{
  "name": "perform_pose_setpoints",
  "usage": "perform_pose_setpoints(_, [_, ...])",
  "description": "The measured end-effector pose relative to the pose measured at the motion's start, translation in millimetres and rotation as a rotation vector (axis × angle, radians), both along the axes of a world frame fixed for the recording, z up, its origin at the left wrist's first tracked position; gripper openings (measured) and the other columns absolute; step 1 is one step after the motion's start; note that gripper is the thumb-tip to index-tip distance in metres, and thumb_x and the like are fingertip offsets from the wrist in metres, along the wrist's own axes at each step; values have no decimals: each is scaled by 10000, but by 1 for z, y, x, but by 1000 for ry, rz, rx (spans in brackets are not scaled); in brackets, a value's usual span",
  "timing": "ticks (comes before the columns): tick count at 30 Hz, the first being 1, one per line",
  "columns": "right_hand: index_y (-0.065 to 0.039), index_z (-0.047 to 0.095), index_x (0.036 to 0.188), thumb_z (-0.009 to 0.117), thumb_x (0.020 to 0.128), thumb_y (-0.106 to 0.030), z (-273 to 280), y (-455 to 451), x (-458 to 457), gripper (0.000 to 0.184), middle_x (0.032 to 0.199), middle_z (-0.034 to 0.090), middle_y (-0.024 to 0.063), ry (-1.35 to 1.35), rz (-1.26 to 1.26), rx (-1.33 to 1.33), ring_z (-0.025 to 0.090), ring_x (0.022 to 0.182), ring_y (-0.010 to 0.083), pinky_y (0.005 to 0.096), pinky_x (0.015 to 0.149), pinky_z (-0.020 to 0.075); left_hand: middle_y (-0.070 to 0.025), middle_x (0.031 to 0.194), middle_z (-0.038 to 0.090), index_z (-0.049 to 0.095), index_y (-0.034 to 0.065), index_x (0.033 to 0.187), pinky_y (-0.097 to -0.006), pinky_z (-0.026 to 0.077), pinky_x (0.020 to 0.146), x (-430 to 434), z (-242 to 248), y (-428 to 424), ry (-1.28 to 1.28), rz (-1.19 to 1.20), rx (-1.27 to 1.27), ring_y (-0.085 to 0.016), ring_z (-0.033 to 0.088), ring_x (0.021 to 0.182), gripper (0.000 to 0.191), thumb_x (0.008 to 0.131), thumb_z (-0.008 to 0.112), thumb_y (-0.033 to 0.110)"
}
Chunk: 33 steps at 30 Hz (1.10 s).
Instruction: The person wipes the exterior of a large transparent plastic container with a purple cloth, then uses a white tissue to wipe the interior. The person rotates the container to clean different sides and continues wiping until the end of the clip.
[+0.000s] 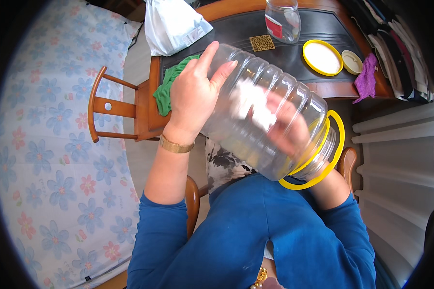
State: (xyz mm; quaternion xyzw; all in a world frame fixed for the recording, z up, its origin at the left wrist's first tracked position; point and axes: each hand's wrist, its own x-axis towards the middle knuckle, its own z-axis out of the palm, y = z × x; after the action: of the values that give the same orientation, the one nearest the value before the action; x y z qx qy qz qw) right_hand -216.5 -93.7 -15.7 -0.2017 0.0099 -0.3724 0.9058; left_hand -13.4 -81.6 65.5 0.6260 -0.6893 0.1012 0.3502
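A large clear ribbed plastic jar [293, 85] with a yellow carrying handle [341, 137] lies tilted across my lap, its mouth toward the lower right. My left hand [199, 83] holds the jar's base end from outside, fingers and thumb spread on the plastic. Through the mouth reaches my right hand [287, 126], seen blurred through the wall. It grips a crumpled white tissue or cloth [253, 103] inside the jar.
On the dark desk [235, 34] are a white plastic bag [175, 27], green cloth [170, 85], patterned square [262, 43], second clear jar [283, 21], yellow-rimmed lid [322, 57], smaller lid [352, 62] and purple cloth [366, 77]. A wooden chair [112, 106] stands left.
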Motion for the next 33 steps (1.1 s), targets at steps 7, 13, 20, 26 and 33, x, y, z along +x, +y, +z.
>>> perform_pose_setpoints(7, [12,654,1322,705,901,6,-19,5,-2,424,1243,721,118,112,87,-192,704,1097,193,332,989,549,-158,764,646,693,48,1283,-416,506,599,-4,5,-4,10,32,136,-337,642,677,574,943,691,510])
perform_pose_setpoints(13, [5,627,1312,645,963,-58,-11,-2,-3,355,1252,714,132,-41,68,33,703,1137,217,377,1001,569,-203,822,685,682,52,1305,-430,530,637,-2,8,-10,-1,56,186,-365,681,743,609,953,657,548])
perform_pose_setpoints(20, [-24,730,1122,774,842,58,1,13,-10,295,1036,749,65,435,202,-437,687,993,127,285,920,543,-221,805,692,701,90,1270,-451,542,673,0,8,-16,-22,50,207,-392,692,776,576,943,653,561])
perform_pose_setpoints(26, [-6,724,1091,753,826,57,-2,10,-17,273,1020,746,65,338,173,-380,689,976,142,285,896,542,-238,836,705,708,81,1265,-444,553,694,3,7,-17,-21,59,193,-396,701,801,590,942,648,571])
perform_pose_setpoints(33, [-13,562,1361,693,986,-241,-8,-15,-20,457,1327,643,131,25,-292,58,651,1171,228,349,1004,549,-130,660,584,683,71,1331,-369,481,617,5,6,-20,-22,66,161,-244,539,609,595,948,690,527])
